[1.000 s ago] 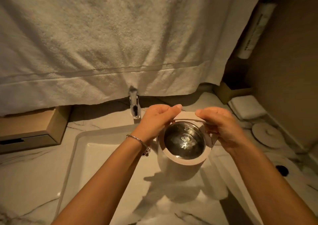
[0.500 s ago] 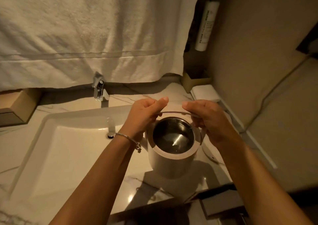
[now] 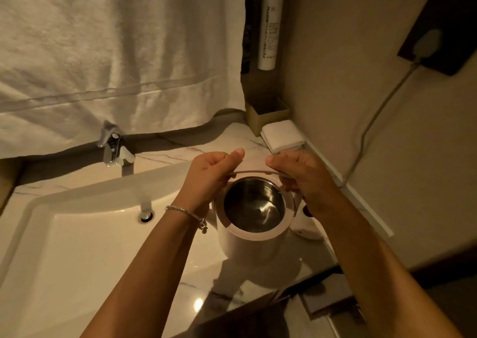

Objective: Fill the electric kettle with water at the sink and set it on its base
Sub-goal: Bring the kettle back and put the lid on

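Note:
The white electric kettle (image 3: 247, 244) with a steel inside is upright over the marble counter, just right of the sink (image 3: 77, 234). Its thin lid (image 3: 249, 172) is raised at the far rim, and something glints inside the pot. My left hand (image 3: 209, 175) pinches the lid's left end and my right hand (image 3: 307, 180) holds its right end, by the handle side. Part of a flat white disc (image 3: 309, 234), possibly the base, shows behind the kettle under my right wrist. I cannot tell whether the kettle rests on the counter.
A chrome faucet (image 3: 113, 149) stands at the sink's back, to the left. A large white towel (image 3: 116, 53) hangs above. In the right corner are a folded cloth (image 3: 282, 135), a small box (image 3: 267, 113) and a white tube (image 3: 269, 30). A cable (image 3: 371, 120) runs down the wall.
The kettle and both hands have moved right, away from the faucet and off the basin toward the counter by the wall. Both hands kept their hold on the lid.

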